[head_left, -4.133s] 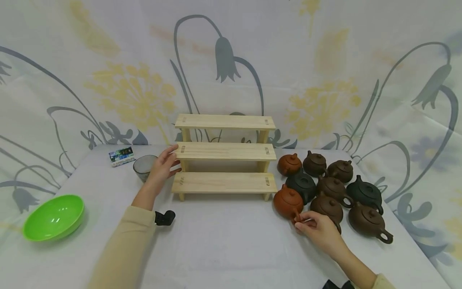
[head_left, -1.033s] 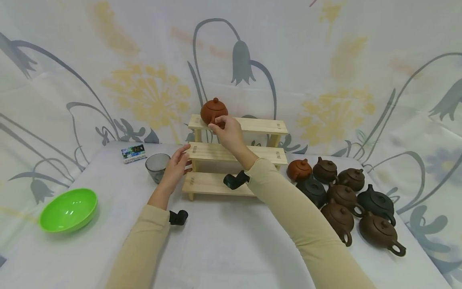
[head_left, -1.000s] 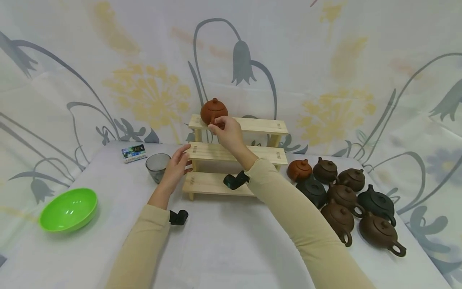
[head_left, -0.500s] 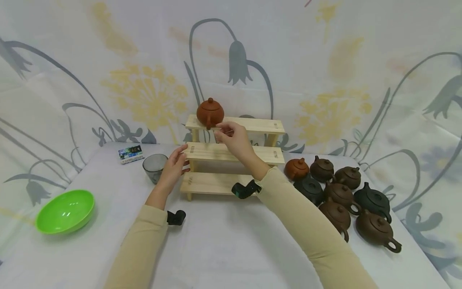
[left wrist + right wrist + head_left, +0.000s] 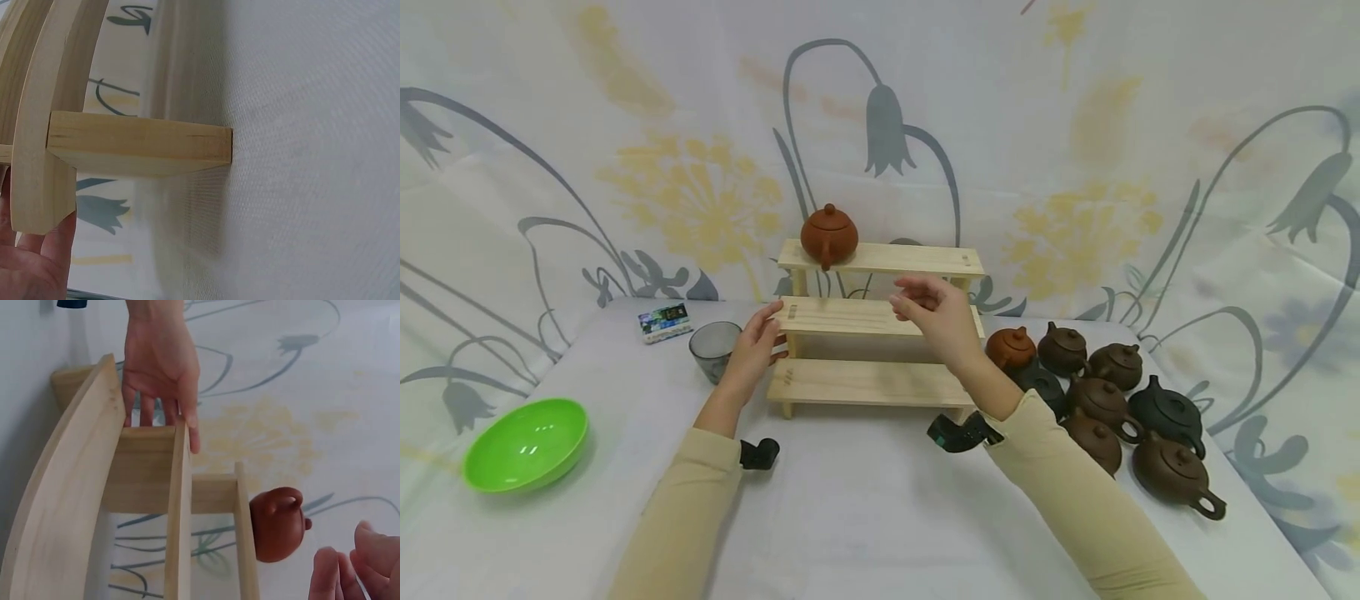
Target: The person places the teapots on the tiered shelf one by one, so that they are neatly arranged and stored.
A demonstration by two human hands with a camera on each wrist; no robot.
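A three-tier wooden display stand (image 5: 868,383) occupies the middle of the table. My left hand (image 5: 751,354) holds the left end of its middle board; the right wrist view shows one digit of the left hand (image 5: 161,369) over the board and the other fingers by the side support. On the top tier's left end sits a reddish-brown teapot (image 5: 829,237), handle towards me. My right hand (image 5: 942,323) is in front of the middle tier, fingers loosely bent and holding nothing. In the right wrist view its fingertips are apart from the teapot (image 5: 278,525).
Several teapots cluster right of the stand: an orange one (image 5: 1011,348), a black one (image 5: 1167,414) and brown ones such as the nearest brown teapot (image 5: 1172,473). Leftward are a grey glass cup (image 5: 711,350), a small patterned box (image 5: 665,323) and a green bowl (image 5: 527,446).
The reddish-brown teapot went from the right-hand cluster up to the top tier. My right hand has let go of its handle and drawn back right and down. The left hand stays at the stand.
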